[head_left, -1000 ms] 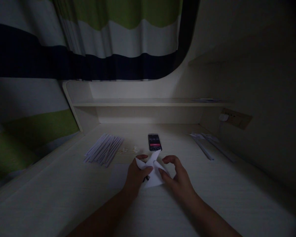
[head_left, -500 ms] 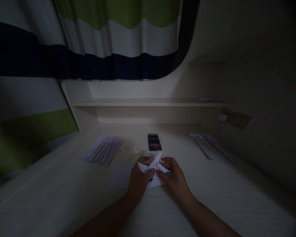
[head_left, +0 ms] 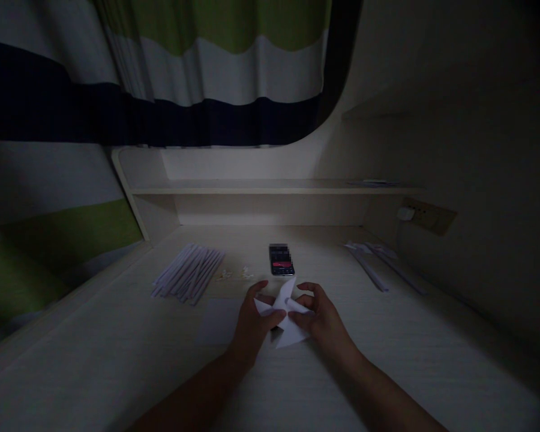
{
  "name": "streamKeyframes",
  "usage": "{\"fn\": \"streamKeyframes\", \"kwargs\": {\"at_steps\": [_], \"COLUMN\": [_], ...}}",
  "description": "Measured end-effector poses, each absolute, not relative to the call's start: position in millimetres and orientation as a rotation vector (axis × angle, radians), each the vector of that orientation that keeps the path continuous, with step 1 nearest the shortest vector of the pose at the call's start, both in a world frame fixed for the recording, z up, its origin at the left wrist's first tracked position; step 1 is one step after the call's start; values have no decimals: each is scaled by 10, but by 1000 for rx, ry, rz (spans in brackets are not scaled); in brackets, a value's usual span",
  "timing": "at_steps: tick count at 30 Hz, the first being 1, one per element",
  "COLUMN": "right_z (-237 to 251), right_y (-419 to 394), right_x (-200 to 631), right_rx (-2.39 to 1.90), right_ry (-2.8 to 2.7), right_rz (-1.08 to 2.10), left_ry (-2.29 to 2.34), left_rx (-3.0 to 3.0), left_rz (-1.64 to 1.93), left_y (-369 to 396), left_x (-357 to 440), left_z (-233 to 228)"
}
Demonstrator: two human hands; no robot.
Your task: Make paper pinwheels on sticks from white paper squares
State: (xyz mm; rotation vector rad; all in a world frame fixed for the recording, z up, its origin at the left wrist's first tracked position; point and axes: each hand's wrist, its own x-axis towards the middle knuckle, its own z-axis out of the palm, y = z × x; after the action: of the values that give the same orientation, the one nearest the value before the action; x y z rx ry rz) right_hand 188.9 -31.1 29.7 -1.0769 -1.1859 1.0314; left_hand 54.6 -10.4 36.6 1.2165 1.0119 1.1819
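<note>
A white paper pinwheel (head_left: 285,295) with folded, pointed blades is held between both hands above the desk. My left hand (head_left: 255,318) grips its left side, the thumb pressing near the centre and the index finger raised. My right hand (head_left: 319,312) holds the right side, its thumb also close to the middle and its fingers curled behind a blade. One blade points down toward me, another up and away. Beneath and left of my left hand lies a flat sheet of white paper (head_left: 216,322).
A phone (head_left: 281,259) with a lit screen lies behind the hands. To the left are a pile of rolled paper sticks (head_left: 189,273) and small pale bits (head_left: 246,272). Two paper-stick pinwheels or similar (head_left: 369,270) lie at right. A shelf (head_left: 270,191) spans the back.
The paper pinwheel has turned slightly and its lower blade shows more plainly. My left index finger has lifted, and my right fingers have shifted a little.
</note>
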Motion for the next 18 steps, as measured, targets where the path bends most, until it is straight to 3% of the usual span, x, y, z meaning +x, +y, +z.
{"fn": "streamKeyframes", "kwargs": {"at_steps": [7, 13, 18], "right_z": [292, 301, 267], "right_y": [-304, -321, -322], "right_x": [1917, 1928, 1920], "right_rx": [-1090, -1096, -1077], "right_ry": [-1216, -1268, -1323], "right_rz": [1141, 1183, 1183], "left_ry": [1022, 917, 850], "left_rx": [1186, 1293, 1390], "left_rz": [1264, 846, 740], "left_y": [69, 56, 71], "left_x": [407, 343, 350], "left_z": [456, 506, 400]}}
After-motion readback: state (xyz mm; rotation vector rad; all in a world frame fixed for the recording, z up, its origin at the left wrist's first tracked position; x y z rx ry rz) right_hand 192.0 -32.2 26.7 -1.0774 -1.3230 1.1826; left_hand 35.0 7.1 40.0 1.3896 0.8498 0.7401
